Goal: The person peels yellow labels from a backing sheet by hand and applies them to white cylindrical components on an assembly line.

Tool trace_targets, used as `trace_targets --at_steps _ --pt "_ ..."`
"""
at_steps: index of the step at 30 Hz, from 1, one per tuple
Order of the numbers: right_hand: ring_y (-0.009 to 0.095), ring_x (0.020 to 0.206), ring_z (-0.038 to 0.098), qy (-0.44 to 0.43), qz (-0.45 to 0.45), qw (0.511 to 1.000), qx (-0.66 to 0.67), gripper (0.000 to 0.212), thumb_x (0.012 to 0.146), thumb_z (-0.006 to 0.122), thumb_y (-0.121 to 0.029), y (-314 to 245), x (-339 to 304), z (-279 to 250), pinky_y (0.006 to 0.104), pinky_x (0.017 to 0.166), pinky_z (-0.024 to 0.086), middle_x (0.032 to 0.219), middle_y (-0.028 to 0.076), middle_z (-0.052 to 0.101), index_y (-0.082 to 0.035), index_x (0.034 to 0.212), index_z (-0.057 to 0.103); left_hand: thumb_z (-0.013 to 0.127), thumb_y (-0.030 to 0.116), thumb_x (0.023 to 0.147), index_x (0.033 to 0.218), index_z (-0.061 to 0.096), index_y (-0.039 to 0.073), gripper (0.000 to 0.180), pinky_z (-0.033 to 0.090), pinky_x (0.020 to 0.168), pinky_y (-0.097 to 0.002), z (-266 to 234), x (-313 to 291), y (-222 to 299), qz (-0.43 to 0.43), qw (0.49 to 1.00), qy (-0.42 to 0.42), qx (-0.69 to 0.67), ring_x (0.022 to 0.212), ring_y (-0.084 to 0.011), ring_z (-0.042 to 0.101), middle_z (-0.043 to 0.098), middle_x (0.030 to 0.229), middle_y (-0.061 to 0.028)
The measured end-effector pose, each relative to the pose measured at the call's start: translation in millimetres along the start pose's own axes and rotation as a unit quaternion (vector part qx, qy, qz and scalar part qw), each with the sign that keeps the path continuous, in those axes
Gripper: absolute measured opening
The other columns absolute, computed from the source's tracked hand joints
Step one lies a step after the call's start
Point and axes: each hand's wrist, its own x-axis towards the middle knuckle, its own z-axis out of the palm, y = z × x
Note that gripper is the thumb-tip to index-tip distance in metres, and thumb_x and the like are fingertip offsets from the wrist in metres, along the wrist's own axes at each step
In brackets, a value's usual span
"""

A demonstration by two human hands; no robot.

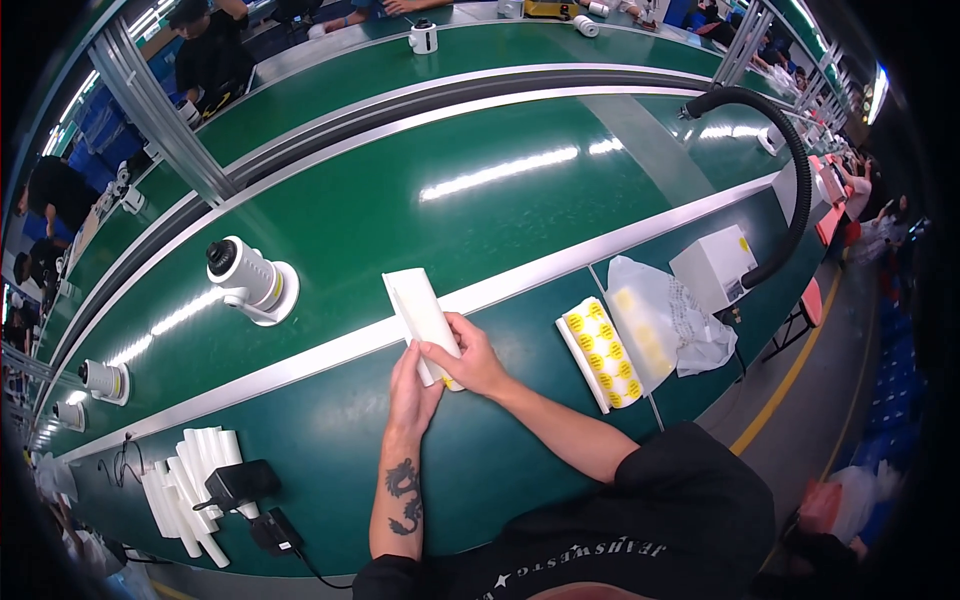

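Observation:
Between my two hands is a curled white sheet (415, 300), held over the metal edge of the bench; a bit of yellow shows at its near end. My left hand (408, 392) grips its lower left side, fingers closed. From the right, my right hand (474, 360) closes on the sheet, its thumb lying across the lower part. To the right of my hands, a stack of white sheets with round yellow stickers (603, 352) lies on the bench, beside a clear plastic bag (665, 320) with more yellow showing through.
White cameras (250, 282) with black tops stand on the green conveyor (480, 230), further ones at left. Rolled white sheets (190, 480) and black power adapters (243, 484) lie lower left. A black flexible hose (803, 190) arches by a white box (712, 265). People work across the line.

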Motion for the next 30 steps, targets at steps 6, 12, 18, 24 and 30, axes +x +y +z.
trace_targets --at_steps 6,12,18,24,30 --pt "0.014 0.097 0.058 0.004 0.001 1.000 -0.001 0.042 0.084 0.067 -0.014 0.2 -0.8 1.9 0.0271 0.081 0.048 0.106 0.011 0.060 0.004 0.118 0.050 0.042 0.028 0.099 0.127 0.042 -0.003 0.042 0.043 0.095 -0.0386 -5.3 0.7 -1.9 0.001 1.000 -0.003 -0.008 0.113 -0.0242 0.052 0.052 0.121 -0.0140" --pt "0.014 0.097 0.058 0.002 -0.004 1.000 0.002 0.042 0.085 0.066 -0.014 1.0 -0.5 -1.3 0.0273 0.082 0.048 0.107 0.011 0.060 0.005 0.118 0.049 0.043 0.026 0.098 0.126 0.043 -0.002 0.039 0.043 0.094 -0.0382 -0.7 -0.3 -1.2 -0.003 1.000 -0.001 -0.010 0.113 -0.0233 0.052 0.052 0.120 -0.0136" --pt "0.014 0.096 0.058 -0.003 -0.005 1.000 0.004 0.042 0.085 0.066 -0.014 2.0 0.6 -0.4 0.0272 0.081 0.048 0.106 0.011 0.060 0.005 0.119 0.049 0.044 0.024 0.098 0.126 0.043 -0.001 0.038 0.043 0.094 -0.0371 -6.4 1.0 -2.1 0.002 1.000 -0.010 -0.012 0.111 -0.0222 0.052 0.052 0.119 -0.0126" --pt "0.014 0.096 0.059 -0.004 -0.004 1.000 0.000 0.043 0.085 0.066 -0.014 3.4 0.7 -0.6 0.0275 0.081 0.049 0.106 0.012 0.060 0.005 0.119 0.048 0.044 0.024 0.098 0.127 0.042 -0.001 0.039 0.042 0.095 -0.0363 -9.3 2.0 -3.5 0.004 1.000 -0.021 -0.014 0.112 -0.0213 0.051 0.052 0.120 -0.0117" --pt "0.015 0.097 0.059 -0.007 -0.006 1.000 -0.001 0.043 0.085 0.066 -0.014 2.7 0.2 -3.1 0.0278 0.081 0.049 0.106 0.012 0.060 0.005 0.120 0.048 0.044 0.024 0.098 0.129 0.041 -0.001 0.040 0.041 0.096 -0.0360 -7.7 2.8 -4.5 -0.001 1.000 -0.022 -0.017 0.113 -0.0209 0.051 0.052 0.121 -0.0114"
